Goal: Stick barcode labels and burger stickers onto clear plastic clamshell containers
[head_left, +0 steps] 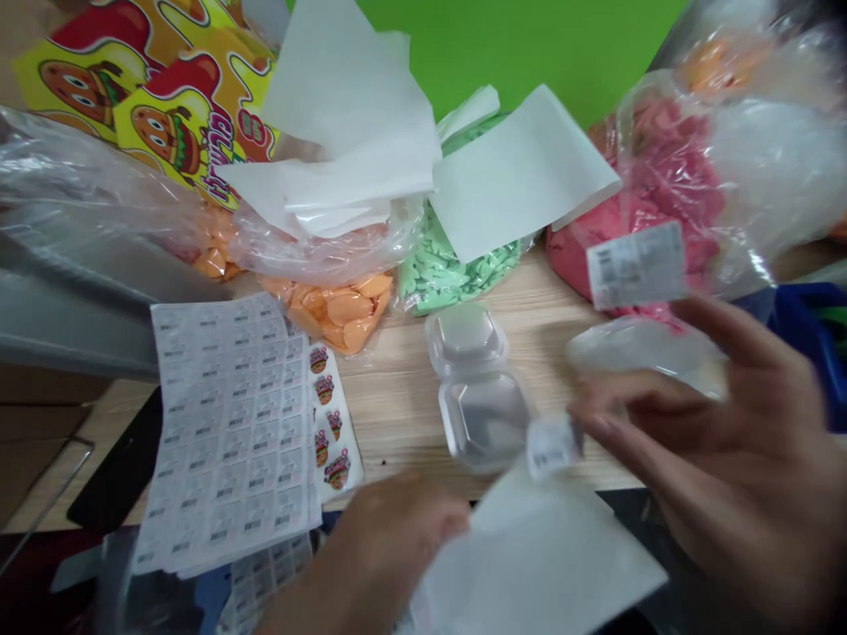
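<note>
My left hand, blurred, is closed on the edge of a white paper sheet near the table's front edge. A small label sticker with print on it hangs at a fingertip of my right hand, over the sheet's top corner. Another printed label sticker clings to the raised index finger of that hand. The right fingers are spread and blurred. Between and beyond the hands, a clear plastic clamshell box lies with its lid folded open on the table.
Barcode label sheets and a sheet of burger stickers overlap at left, beside a black flat object. Behind are bags of orange pieces, green pieces and pink pieces. A blue bin stands right.
</note>
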Motion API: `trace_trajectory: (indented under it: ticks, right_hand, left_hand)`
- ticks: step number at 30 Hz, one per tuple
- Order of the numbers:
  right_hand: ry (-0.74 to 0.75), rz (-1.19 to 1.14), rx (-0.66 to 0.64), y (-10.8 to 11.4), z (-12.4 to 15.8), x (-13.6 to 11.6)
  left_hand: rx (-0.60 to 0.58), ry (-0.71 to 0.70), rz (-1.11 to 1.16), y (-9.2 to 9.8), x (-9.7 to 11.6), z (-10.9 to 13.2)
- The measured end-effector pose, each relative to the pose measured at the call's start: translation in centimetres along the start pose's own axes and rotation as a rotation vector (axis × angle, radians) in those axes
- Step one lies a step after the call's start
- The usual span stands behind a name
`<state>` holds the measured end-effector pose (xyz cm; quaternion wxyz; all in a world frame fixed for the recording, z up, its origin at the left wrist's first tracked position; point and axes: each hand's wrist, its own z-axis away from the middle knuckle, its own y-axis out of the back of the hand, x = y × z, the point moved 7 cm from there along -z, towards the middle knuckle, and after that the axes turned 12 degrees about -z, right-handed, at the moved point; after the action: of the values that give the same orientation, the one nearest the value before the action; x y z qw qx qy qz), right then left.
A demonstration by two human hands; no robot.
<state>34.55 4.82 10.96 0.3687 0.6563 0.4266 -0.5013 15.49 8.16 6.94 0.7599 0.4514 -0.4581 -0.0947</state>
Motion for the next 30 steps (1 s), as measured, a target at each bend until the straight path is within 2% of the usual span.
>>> trace_trajectory:
  ticks: [1, 2, 3, 5, 9, 14, 16, 19, 21, 24, 25, 28, 30]
  right_hand:
    - [-0.042, -0.040, 0.019, -0.1, -0.9, 0.7]
    - [-0.081, -0.064, 0.013, -0.4, -1.6, 1.6]
    - [-0.112, -0.068, -0.014, -0.9, -2.2, 2.5]
    - [-0.155, -0.036, -0.083, -1.8, -2.7, 3.9]
    - [-0.203, -0.036, -0.128, -2.4, -2.6, 5.1]
    - [-0.184, 0.009, -0.152, -2.9, -2.2, 4.4]
    - [-0.102, 0.117, -0.175, -3.4, -2.2, 3.7]
    - [0.087, 0.422, -0.243, -4.2, -2.1, 2.9]
    - [0.198, 0.608, -0.191, -3.8, -2.1, 2.8]
    - [0.283, 0.584, -0.072, -2.0, -1.9, 2.9]
    - [0.283, 0.520, -0.120, -1.9, -1.8, 3.2]
    - [0.205, 0.377, -0.476, -3.2, -0.8, 4.4]
    - [0.123, 0.316, -0.625, -3.9, -0.6, 4.9]
  left_hand:
    - [0.097, -0.175, -0.106, -0.1, 1.4, 0.3]
    - [0.203, -0.280, -0.209, -0.3, 2.3, 0.6]
    - [0.283, -0.342, -0.303, -0.6, 3.0, 0.9]
    - [0.385, -0.343, -0.439, -1.0, 3.5, 1.1]
    - [0.431, -0.299, -0.494, -0.9, 3.3, 1.1]
    - [0.444, -0.325, -0.517, -1.0, 2.9, 0.6]
    - [0.451, -0.324, -0.522, -1.1, 2.8, 0.3]
    - [0.410, -0.291, -0.546, -1.4, 2.5, -0.1]
    - [0.395, -0.278, -0.564, -1.4, 2.4, -0.1]
    - [0.420, -0.287, -0.563, -2.0, 2.1, 0.6]
    - [0.432, -0.302, -0.557, -2.6, 2.0, 0.9]
    - [0.509, -0.358, -0.554, -5.1, 1.4, 2.1]
    - [0.555, -0.362, -0.558, -6.6, 1.1, 2.6]
